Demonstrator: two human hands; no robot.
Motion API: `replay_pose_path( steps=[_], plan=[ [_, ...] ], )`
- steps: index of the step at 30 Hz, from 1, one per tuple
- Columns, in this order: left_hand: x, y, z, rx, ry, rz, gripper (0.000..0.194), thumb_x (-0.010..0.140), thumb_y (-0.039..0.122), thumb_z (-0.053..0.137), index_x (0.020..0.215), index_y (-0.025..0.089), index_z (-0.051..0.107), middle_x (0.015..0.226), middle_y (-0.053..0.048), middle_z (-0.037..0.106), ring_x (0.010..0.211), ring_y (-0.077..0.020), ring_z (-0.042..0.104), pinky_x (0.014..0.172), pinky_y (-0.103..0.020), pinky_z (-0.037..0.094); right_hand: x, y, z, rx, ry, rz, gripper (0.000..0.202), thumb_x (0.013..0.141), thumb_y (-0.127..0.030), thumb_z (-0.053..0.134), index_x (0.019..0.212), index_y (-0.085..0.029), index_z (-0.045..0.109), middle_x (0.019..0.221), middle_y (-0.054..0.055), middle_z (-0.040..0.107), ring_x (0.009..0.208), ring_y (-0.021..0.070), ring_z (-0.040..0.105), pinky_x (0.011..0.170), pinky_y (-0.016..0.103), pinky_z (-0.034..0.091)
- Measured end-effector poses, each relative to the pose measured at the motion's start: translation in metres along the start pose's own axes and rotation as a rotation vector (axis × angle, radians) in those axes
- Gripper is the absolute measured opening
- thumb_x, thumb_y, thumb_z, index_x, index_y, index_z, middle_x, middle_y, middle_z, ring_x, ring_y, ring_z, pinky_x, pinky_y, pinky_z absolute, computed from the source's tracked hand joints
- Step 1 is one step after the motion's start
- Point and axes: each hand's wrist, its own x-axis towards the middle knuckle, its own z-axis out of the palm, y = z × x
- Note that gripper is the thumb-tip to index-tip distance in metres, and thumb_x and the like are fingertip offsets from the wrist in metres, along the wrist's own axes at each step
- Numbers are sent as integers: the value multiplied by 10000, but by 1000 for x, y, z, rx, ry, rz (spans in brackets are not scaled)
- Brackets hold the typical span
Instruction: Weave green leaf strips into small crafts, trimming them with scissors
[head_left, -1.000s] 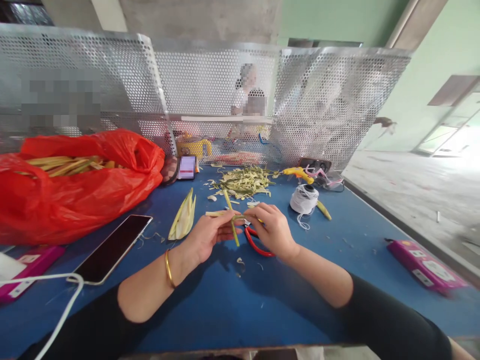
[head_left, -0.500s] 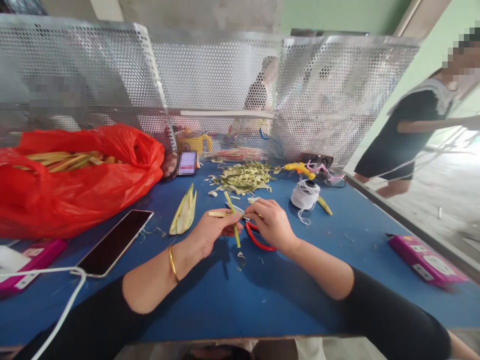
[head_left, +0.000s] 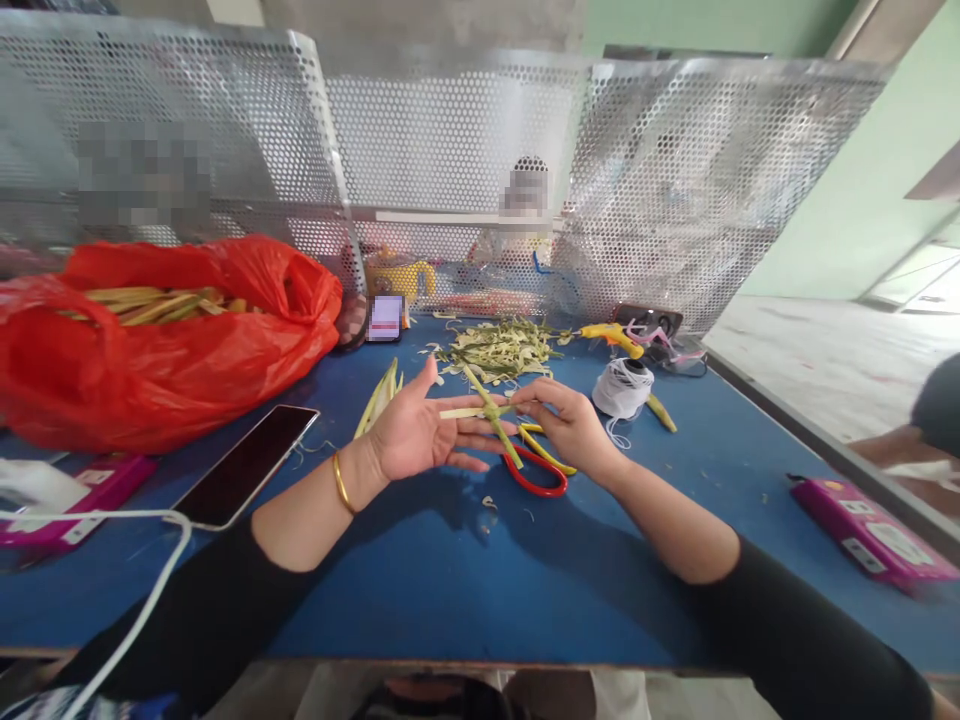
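Note:
My left hand [head_left: 420, 428] is turned palm up with its fingers stretched out and its thumb raised. Across those fingers lies a small cross of pale green plant strips [head_left: 491, 411], seemingly folded or woven at the middle. My right hand [head_left: 564, 425] pinches the cross's right-hand end between thumb and fingertips. Below them, on the table, are scissors with a red and a yellow handle [head_left: 541, 486]; their blades are hidden by my hands. A pale husk or leaf sheath [head_left: 376, 398] lies partly behind my left hand. Beyond is a heap of green plant shavings [head_left: 499, 350].
A red plastic bag [head_left: 285, 340] of cut stalks and a dark-screened phone [head_left: 247, 465] sit left. White twine [head_left: 624, 388], a yellow glue gun [head_left: 611, 335] and a magenta power strip [head_left: 870, 530] are right. Perforated metal panels [head_left: 450, 130] border the back of the blue table [head_left: 450, 590].
My left hand has opened from its grip, its fingers now extended beneath the strips. The scissors' yellow handle has come into view. A person at the right has moved mostly out of view.

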Motion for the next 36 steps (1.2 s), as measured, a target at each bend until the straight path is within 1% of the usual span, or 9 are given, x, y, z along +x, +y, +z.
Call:
replay_pose_path(
  steps=[2, 5, 9, 13, 17, 21, 26, 32, 36],
  plan=[
    [1, -1, -1, 54, 24, -40, 552, 720, 565, 669, 1050, 122, 683, 1024, -188, 725, 922, -294, 694, 729, -361, 534, 1, -2, -2, 3, -51, -28, 164, 884, -196, 519, 845, -191, 678, 812, 41, 666, 776, 159, 606, 727, 290, 458],
    [5, -9, 4, 167, 173, -88, 324, 712, 340, 742, 967, 144, 709, 944, -139, 747, 751, -196, 702, 622, -262, 506, 3, -5, -5, 25, -171, -38, 155, 863, -241, 561, 781, -185, 680, 761, 33, 666, 729, 151, 596, 711, 285, 453],
    [10, -25, 16, 331, 404, -30, 206, 724, 333, 737, 799, 143, 712, 825, -90, 751, 542, -92, 616, 459, -181, 376, 4, -8, -4, 142, -241, 171, 266, 834, -394, 580, 726, -169, 669, 719, 27, 646, 700, 151, 575, 687, 287, 444],
    [10, -35, 27, 542, 339, -68, 226, 733, 359, 702, 709, 134, 692, 723, -71, 740, 473, -91, 589, 422, -189, 340, 3, -7, 2, 341, -204, 462, 395, 771, -549, 593, 741, -160, 657, 637, -2, 580, 605, 125, 525, 605, 267, 426],
    [10, -41, 33, 667, 312, -128, 255, 744, 377, 674, 671, 132, 668, 690, -67, 734, 456, -101, 598, 410, -192, 337, 0, -9, 9, 425, -264, 548, 321, 671, -471, 710, 716, -167, 620, 569, -36, 546, 508, 90, 452, 523, 239, 381],
    [12, -44, 35, 692, 403, -133, 277, 798, 358, 604, 651, 130, 656, 612, -58, 709, 428, -106, 589, 382, -191, 316, -4, -14, 14, 364, -256, 458, 196, 730, -359, 643, 691, -188, 555, 568, -34, 567, 517, 102, 498, 548, 248, 415],
    [14, -42, 35, 630, 570, -39, 294, 834, 261, 541, 591, 129, 642, 575, -56, 691, 391, -90, 550, 373, -195, 316, -11, -23, 15, 34, -100, 235, 75, 794, -240, 559, 738, -194, 578, 619, -20, 601, 571, 117, 536, 563, 240, 410],
    [15, -42, 35, 383, 617, 41, 233, 826, 265, 579, 671, 127, 685, 650, -76, 716, 471, -116, 615, 450, -207, 392, -19, -28, 17, -418, 29, -172, 195, 913, -226, 499, 787, -197, 646, 749, 26, 698, 709, 148, 614, 733, 291, 424],
    [15, -44, 37, 304, 659, 100, 248, 824, 218, 565, 607, 139, 655, 547, -32, 660, 458, -116, 605, 452, -209, 393, -22, -27, 21, -509, 52, -279, 219, 924, -204, 496, 764, -193, 644, 749, 27, 694, 707, 140, 617, 744, 293, 416]
  ],
)
